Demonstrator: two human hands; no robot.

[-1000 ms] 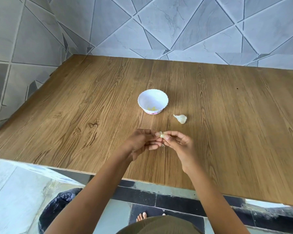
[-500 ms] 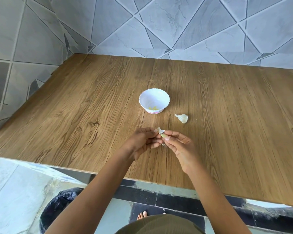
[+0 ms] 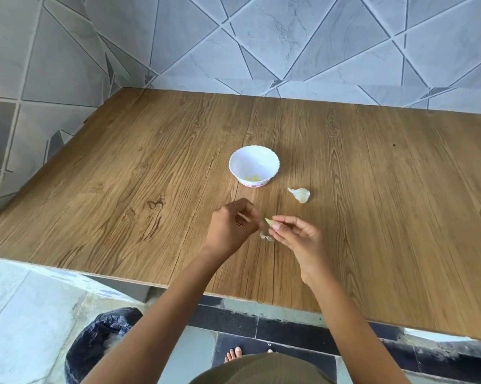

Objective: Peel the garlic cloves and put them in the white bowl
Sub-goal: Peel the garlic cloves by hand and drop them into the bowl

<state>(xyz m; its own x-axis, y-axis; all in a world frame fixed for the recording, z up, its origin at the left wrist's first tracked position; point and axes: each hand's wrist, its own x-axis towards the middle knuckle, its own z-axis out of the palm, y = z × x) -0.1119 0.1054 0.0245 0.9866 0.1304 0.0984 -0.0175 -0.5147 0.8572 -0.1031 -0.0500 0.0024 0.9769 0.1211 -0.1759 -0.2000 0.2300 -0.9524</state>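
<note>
My right hand (image 3: 294,234) pinches a pale, partly peeled garlic clove (image 3: 269,222) between thumb and fingertips, just above the wooden table (image 3: 150,189). My left hand (image 3: 231,227) hovers a little to its left with fingers curled; whether it holds a scrap of skin I cannot tell. Loose bits of papery garlic skin (image 3: 266,236) lie on the table between the two hands. The white bowl (image 3: 270,159) stands beyond the hands and holds yellowish peeled cloves (image 3: 252,178). An unpeeled garlic clove (image 3: 300,194) lies to the right of the bowl.
Grey tiled walls (image 3: 261,37) close off the table at the back and on the left. A bin lined with a black bag (image 3: 100,336) stands on the floor below the table's front edge, near my bare foot (image 3: 233,353).
My hands were joined on the clove; now they have drawn apart. The clove stays in my right hand and pieces of skin have dropped onto the table.
</note>
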